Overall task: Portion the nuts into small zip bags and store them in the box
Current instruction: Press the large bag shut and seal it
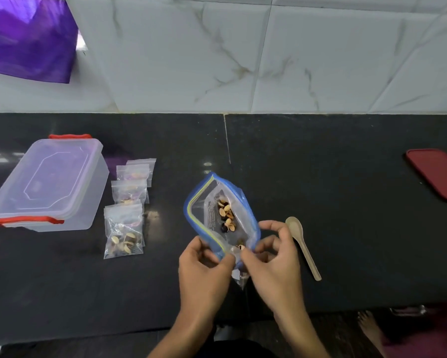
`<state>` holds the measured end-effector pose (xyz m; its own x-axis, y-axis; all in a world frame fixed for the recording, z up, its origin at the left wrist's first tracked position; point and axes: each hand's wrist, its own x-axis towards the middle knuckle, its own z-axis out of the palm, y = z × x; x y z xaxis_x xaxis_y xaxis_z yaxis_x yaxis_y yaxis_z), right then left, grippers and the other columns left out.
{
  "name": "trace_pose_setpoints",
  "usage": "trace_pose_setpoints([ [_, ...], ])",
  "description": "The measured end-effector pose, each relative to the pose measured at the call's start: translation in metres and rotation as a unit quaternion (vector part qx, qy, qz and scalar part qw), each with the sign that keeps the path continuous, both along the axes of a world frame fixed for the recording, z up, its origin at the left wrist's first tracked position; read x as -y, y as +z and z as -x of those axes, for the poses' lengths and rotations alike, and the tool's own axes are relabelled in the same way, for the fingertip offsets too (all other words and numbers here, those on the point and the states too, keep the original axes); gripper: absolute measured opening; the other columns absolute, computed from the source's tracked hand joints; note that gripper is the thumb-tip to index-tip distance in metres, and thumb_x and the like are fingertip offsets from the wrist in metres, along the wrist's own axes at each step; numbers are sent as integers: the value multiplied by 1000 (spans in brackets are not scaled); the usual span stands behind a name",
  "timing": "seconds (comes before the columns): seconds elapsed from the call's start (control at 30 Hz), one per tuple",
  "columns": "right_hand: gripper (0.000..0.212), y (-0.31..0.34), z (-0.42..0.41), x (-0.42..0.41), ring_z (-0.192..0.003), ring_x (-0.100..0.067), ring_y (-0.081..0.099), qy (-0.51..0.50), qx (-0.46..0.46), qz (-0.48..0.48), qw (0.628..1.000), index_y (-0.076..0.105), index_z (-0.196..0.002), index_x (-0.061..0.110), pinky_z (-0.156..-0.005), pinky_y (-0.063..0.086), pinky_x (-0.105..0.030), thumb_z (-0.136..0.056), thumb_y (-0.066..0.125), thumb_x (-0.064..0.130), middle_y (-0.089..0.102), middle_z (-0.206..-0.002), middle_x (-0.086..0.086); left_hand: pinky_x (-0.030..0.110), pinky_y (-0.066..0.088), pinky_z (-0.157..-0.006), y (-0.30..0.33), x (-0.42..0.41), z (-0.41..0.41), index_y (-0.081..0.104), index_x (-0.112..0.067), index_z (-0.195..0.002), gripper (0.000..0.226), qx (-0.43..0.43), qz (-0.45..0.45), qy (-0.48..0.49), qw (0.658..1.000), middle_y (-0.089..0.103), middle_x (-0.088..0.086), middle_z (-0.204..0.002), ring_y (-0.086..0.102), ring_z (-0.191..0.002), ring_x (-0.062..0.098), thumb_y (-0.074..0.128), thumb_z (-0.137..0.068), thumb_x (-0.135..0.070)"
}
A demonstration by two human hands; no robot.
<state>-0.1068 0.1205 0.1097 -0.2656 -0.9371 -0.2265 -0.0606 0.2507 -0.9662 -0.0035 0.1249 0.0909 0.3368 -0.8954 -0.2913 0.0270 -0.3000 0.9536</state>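
pinching a small zip bag (239, 276) in both hands (204, 264), i see the big nut bag (218, 215) running toward 11 o'clock, touching both.

Small bags (127, 202) right of box (48, 183)

Head view, looking forward and down.
One wide-angle camera worn on the head faces the dark worktop (320, 177) and tiled wall (269, 52) behind its far edge, close above both hands.
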Motion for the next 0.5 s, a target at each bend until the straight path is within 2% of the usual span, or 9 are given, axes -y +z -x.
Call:
trace_pose_setpoints([
  [0.07, 42, 1, -2, -4, -54, -5, 51, 44, -93, 42, 994, 55, -91, 30, -56, 48, -17, -75, 64, -7, 47, -66, 4, 37, 44, -53, 6, -4, 3, 52, -15, -69, 25, 68, 9, -38, 997, 52, -1, -54, 46, -49, 10, 74, -71, -5],
  [0.1, 40, 2, -3, -5, -54, -4, 48, 61, -106, 50, 991, 55, -90, 30, -55, 45, -16, -77, 63, -7, 45, -66, 5, 39, 46, -54, 9, -5, 4, 50, -17, -73, 25, 74, 7, -55, 996, 56, 3, -59, 49, -50, 10, 72, -74, -7],
  [0.17, 40, 6, 0, -6, -56, -2, 45, 79, -85, 50, 992, 57, -91, 29, -56, 43, -14, -78, 60, -8, 45, -70, 6, 43, 52, -57, 14, -7, 5, 50, -20, -85, 25, 42, 0, -72, 997, 64, 7, -72, 58, -54, 15, 68, -78, -5],
  [0.27, 41, 9, 5, -5, -60, -2, 48, 68, -39, 44, 996, 58, -92, 30, -59, 46, -16, -77, 61, -9, 47, -76, 4, 42, 55, -55, 20, -8, 3, 47, -25, -95, 33, -14, -14, -67, 998, 59, -5, -61, 59, -49, 19, 66, -81, -2],
  [0.33, 43, 9, 5, -6, -63, -4, 51, 62, -9, 42, 997, 58, -93, 30, -59, 48, -17, -76, 61, -9, 49, -80, 3, 42, 56, -57, 21, -8, 1, 45, -26, -98, 34, -29, -23, -75, 996, 59, -6, -55, 59, -49, 16, 65, -82, -3],
  [0.5, 44, 13, -3, -12, -75, -7, 61, 60, 19, 86, 994, 58, -95, 32, -66, 54, -21, -80, 62, -9, 58, -89, 9, 31, 53, -51, 31, -8, -1, 47, -14, -95, 14, -91, -61, -106, 988, 61, 1, -50, 60, -45, 13, 57, -90, -5],
])
